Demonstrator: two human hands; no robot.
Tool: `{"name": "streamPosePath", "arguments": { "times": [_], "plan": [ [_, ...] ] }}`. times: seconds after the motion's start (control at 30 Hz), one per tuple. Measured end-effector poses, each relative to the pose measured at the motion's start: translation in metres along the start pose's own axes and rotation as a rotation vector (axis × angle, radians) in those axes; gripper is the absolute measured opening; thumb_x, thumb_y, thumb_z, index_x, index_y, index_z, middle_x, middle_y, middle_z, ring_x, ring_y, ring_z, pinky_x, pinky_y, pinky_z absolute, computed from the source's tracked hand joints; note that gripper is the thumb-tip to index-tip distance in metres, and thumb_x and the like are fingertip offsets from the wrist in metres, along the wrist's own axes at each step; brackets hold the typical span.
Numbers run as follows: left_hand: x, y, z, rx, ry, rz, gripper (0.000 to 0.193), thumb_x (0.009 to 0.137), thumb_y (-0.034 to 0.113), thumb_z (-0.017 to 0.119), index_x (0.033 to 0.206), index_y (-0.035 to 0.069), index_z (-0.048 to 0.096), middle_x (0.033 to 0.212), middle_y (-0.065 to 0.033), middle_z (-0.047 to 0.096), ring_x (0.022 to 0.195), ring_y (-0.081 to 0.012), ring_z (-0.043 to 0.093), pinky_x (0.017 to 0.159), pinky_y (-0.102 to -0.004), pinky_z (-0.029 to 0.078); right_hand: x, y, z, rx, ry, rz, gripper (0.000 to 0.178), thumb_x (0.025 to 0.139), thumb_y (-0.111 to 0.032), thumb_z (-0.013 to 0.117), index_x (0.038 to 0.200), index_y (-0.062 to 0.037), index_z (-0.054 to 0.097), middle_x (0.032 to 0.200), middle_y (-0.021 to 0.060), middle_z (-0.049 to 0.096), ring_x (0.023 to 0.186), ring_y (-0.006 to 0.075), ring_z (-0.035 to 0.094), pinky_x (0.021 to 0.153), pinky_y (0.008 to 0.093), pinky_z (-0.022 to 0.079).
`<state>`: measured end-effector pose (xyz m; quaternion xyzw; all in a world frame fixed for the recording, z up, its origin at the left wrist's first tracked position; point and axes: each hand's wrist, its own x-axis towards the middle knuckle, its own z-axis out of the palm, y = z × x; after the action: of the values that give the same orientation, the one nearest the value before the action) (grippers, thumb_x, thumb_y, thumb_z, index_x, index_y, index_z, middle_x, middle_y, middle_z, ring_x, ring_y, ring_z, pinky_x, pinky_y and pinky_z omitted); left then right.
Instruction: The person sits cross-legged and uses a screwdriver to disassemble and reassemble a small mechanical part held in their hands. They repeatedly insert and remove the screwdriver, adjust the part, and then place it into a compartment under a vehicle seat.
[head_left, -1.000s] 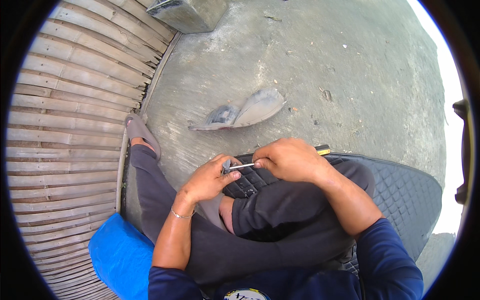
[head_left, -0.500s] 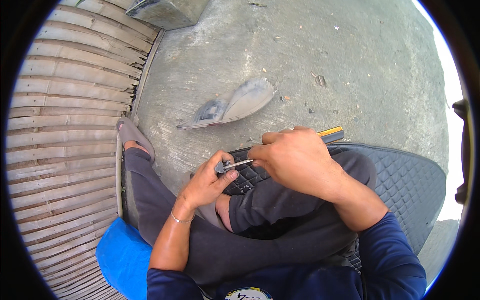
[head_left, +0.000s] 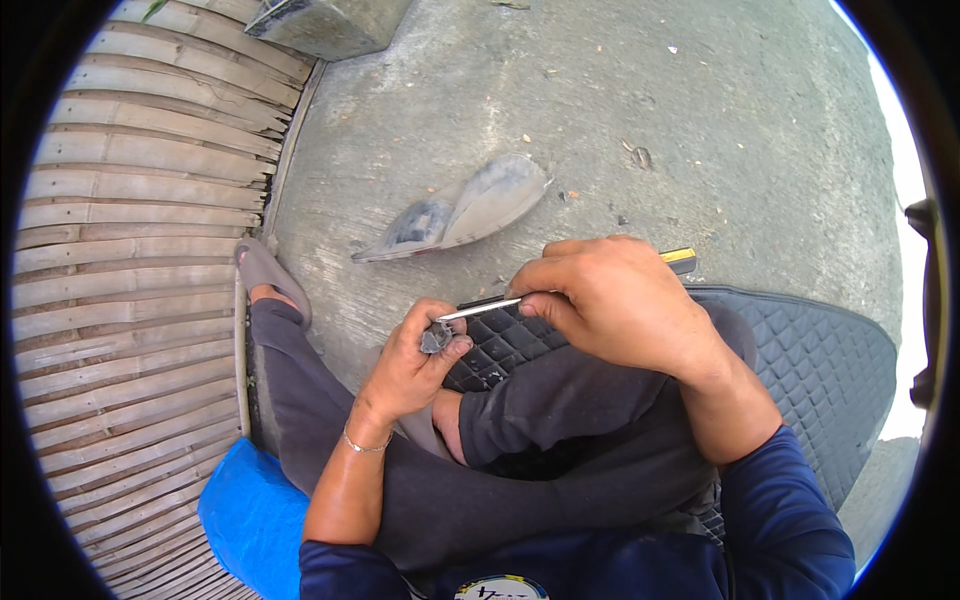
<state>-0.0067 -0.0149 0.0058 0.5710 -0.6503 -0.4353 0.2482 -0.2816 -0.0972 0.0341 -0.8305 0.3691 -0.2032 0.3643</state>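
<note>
My left hand (head_left: pixel 408 362) is closed around a small dark grey lump (head_left: pixel 436 338), which pokes out between its thumb and forefinger; my fingers hide most of it. Opposite, my right hand (head_left: pixel 618 305) grips a tool with a slim, bright metal blade (head_left: pixel 480 309). Its yellow and black handle (head_left: pixel 679 260) sticks out past the far side of the fist. Whether it is a cutter or a screwdriver I cannot tell. The blade's tip lies at the left forefinger, along the upper edge of the grey lump.
A curved, dusty grey shell-shaped piece (head_left: pixel 470 207) lies on the concrete floor (head_left: pixel 760 150) ahead. A black quilted mat (head_left: pixel 815 360) is under my legs. Bamboo slats (head_left: pixel 140 285) line the left side, with a blue sheet or bag (head_left: pixel 255 520) below and a grey block (head_left: pixel 335 25) far left.
My right hand has moved slightly up and right with the tool. Its blade now lies higher at the left forefinger, and more of the grey lump shows.
</note>
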Motion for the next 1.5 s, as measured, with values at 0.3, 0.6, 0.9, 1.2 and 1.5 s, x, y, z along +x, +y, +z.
{"name": "streamPosePath", "arguments": {
  "times": [0.3, 0.6, 0.9, 1.2, 1.5],
  "plan": [
    [0.007, 0.022, -0.002, 0.503, 0.249, 0.349, 0.028, 0.071, -0.008, 0.070, 0.093, 0.008, 0.067, 0.099, -0.0044, 0.076, 0.089, -0.0251, 0.073, 0.078, -0.0354, 0.055, 0.011, 0.003, 0.013, 0.458, -0.009, 0.159, 0.015, 0.100, -0.015, 0.066, 0.110, -0.0051, 0.069, 0.085, 0.0055, 0.066, 0.078, 0.0166, 0.061, 0.071, 0.0325, 0.049],
    [-0.004, 0.037, -0.002, 0.558, 0.416, 0.331, 0.042, 0.065, -0.010, 0.062, 0.101, 0.005, 0.076, 0.100, -0.0093, 0.077, 0.092, -0.0272, 0.074, 0.081, -0.0371, 0.057, 0.019, -0.006, 0.054, 1.095, -0.139, 0.179, 0.023, 0.094, -0.012, 0.077, 0.110, -0.0041, 0.063, 0.091, -0.0039, 0.059, 0.080, 0.0029, 0.050, 0.068, 0.0211, 0.043],
    [-0.011, 0.036, 0.001, 0.626, 0.510, 0.303, 0.047, 0.068, -0.003, 0.071, 0.112, 0.012, 0.078, 0.101, -0.0064, 0.074, 0.084, -0.0251, 0.070, 0.075, -0.0358, 0.055, 0.018, -0.020, 0.081, 0.797, 0.066, -0.010, 0.029, 0.082, -0.015, 0.088, 0.101, -0.0085, 0.067, 0.069, -0.0060, 0.044, 0.058, 0.0040, 0.035, 0.052, 0.0238, 0.030],
    [-0.017, 0.041, -0.001, 0.458, 0.471, 0.239, 0.048, 0.068, -0.007, 0.077, 0.115, 0.004, 0.075, 0.099, -0.0127, 0.071, 0.088, -0.0250, 0.071, 0.074, -0.0338, 0.056, 0.021, -0.009, 0.085, 0.726, 0.116, -0.145, 0.024, 0.081, -0.005, 0.082, 0.102, -0.0053, 0.069, 0.076, -0.0004, 0.054, 0.058, 0.0069, 0.042, 0.053, 0.0254, 0.036],
    [-0.021, 0.056, -0.012, 0.227, 0.206, 0.043, 0.056, 0.081, 0.003, 0.078, 0.135, 0.008, 0.066, 0.113, -0.0148, 0.068, 0.089, -0.0278, 0.070, 0.079, -0.0348, 0.057, 0.022, 0.000, 0.080, 0.610, 0.070, -0.255, 0.026, 0.081, -0.008, 0.080, 0.104, -0.0038, 0.068, 0.090, 0.0084, 0.065, 0.080, 0.0247, 0.065, 0.067, 0.0356, 0.051]
  ]
}}
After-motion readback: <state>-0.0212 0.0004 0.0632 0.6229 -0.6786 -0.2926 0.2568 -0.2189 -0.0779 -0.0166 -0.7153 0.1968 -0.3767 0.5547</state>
